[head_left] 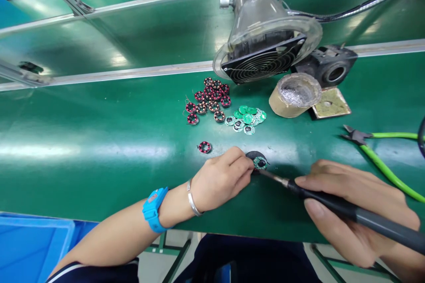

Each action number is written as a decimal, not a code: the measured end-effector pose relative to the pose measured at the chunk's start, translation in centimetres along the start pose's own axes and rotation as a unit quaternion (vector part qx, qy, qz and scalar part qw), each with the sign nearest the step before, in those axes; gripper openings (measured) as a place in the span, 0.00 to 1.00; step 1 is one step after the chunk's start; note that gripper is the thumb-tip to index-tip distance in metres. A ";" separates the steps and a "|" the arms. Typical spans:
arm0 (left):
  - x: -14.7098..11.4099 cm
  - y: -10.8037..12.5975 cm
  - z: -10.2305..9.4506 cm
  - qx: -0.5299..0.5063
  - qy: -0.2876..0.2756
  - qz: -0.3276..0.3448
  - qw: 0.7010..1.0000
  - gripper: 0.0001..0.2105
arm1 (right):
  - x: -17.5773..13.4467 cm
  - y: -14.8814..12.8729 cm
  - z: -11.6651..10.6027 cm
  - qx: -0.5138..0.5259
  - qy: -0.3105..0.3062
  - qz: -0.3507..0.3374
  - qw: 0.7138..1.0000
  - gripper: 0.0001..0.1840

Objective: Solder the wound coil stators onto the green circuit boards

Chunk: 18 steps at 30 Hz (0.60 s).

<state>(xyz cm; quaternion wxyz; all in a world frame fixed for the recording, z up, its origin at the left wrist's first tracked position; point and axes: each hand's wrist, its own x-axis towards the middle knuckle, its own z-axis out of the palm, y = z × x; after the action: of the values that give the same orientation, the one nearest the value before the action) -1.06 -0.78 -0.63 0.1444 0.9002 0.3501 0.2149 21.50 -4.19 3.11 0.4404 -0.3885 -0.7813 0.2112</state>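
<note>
My right hand (352,208) is closed round the dark handle of a soldering iron (325,201). The iron's tip reaches the lower edge of a small round green circuit board (260,162) with a black blob on it. That board lies on a round black piece (254,155) on the green bench. My left hand (226,174) is closed, its fingertips pinched at the left edge of the board; what lies between them is hidden. A single small coil ring (205,147) with red-pink windings rests just left of my left hand.
Farther back lie several coil rings (212,106) and a pile of round green boards (248,117). Behind them hangs a fume extractor hood (265,22). A tub of silvery solder (295,96), a sponge tray (330,102), a black iron stand (332,68) and green-handled cutters (378,159) occupy the right.
</note>
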 end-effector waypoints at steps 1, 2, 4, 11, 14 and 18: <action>0.0 0.0 0.0 0.002 -0.001 0.000 1.000 0.06 | 0.0 0.0 0.0 0.001 -0.001 0.002 1.000 0.13; 0.0 0.0 0.0 0.003 -0.002 0.000 1.000 0.06 | 0.0 0.0 -0.1 0.003 -0.005 0.005 1.000 0.14; 0.0 0.0 -0.1 0.003 -0.005 -0.001 1.000 0.06 | 0.1 -0.1 -0.3 0.001 -0.009 0.010 1.000 0.14; 0.1 0.1 -0.1 0.019 -0.005 0.004 1.000 0.07 | -0.1 -0.3 -0.8 -0.008 0.013 0.032 0.999 0.15; 0.1 0.0 -0.1 0.019 -0.006 0.002 1.000 0.08 | -0.3 0.4 0.0 -0.012 0.046 0.019 0.999 0.18; 0.1 0.0 -0.1 0.018 -0.003 0.006 1.000 0.07 | -0.1 2.0 2.2 -0.059 0.042 0.020 0.997 0.22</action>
<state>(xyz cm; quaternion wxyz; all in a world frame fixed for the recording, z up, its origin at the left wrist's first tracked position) -1.01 -0.70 -0.49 0.1278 0.9054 0.3480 0.2071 20.44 -3.03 0.57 0.4448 -0.4379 -0.7654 0.1567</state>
